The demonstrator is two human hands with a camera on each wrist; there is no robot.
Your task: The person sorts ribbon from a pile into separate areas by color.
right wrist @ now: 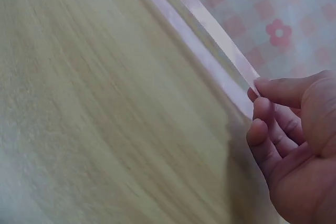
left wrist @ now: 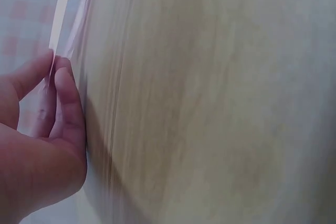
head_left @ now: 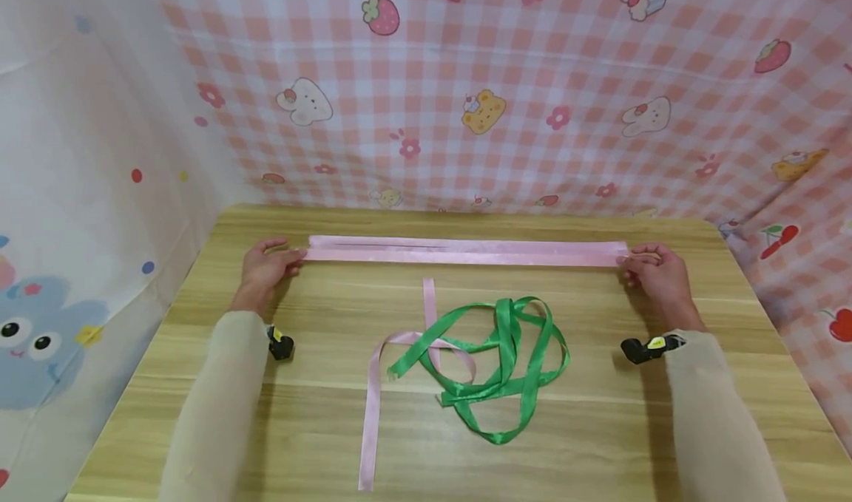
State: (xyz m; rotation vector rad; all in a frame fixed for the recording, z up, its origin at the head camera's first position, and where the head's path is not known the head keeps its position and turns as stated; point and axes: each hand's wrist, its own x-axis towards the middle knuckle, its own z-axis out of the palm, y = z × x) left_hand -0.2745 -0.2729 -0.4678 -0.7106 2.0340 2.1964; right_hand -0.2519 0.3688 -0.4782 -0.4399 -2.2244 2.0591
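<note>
A pink ribbon [head_left: 466, 254] stretches in two near-parallel strands along the back of the table, between both hands. My left hand [head_left: 266, 269] pinches its left end between thumb and fingertips. At the opposite end my right hand [head_left: 655, 273] grips the ribbon the same way. The left wrist view has one strand [left wrist: 61, 11] running into the pinch, with the other just beside it. In the right wrist view a strand [right wrist: 218, 30] meets the thumb and index fingertips. The other strand [right wrist: 191, 48] ends by the lower fingers.
A loosely looped green ribbon [head_left: 507, 339] lies mid-table, tangled with a second pink ribbon [head_left: 371, 428]. All rest on a wood-grain table [head_left: 319, 428]. Behind it hangs a pink checked cloth [head_left: 426, 66], with a white printed curtain [head_left: 86, 154] to the left.
</note>
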